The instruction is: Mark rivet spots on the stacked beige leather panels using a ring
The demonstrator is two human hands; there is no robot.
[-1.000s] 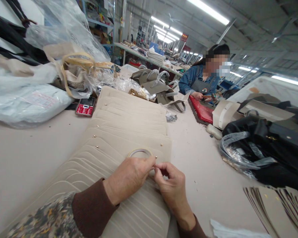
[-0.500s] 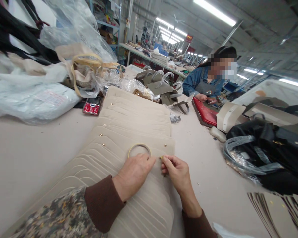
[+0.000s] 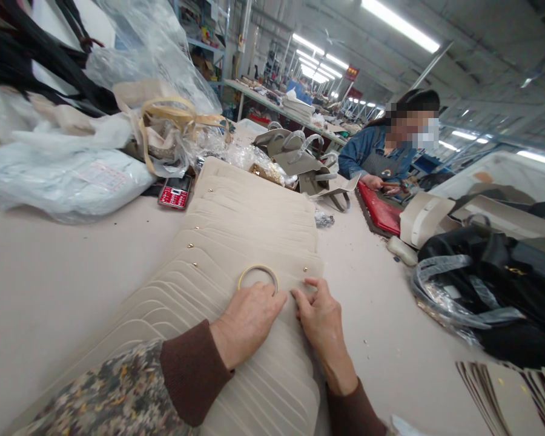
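My left hand (image 3: 247,320) grips the tape roll (image 3: 258,267), while my right hand (image 3: 320,315), thumb and forefinger parted, is nearer the gold stud (image 3: 305,269) at its 11 o'clock.

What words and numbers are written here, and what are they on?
I can't read any for sure.
Plastic-wrapped package: printing on its label, too blurred.
Phone: marks on its red keys, too small.
Red sign at the back: marks, too small and blurred.

Left hand (image 3: 249,316) on yellow tape roll (image 3: 259,267), right hand (image 3: 321,310) over overlapping beige panels (image 3: 257,224).
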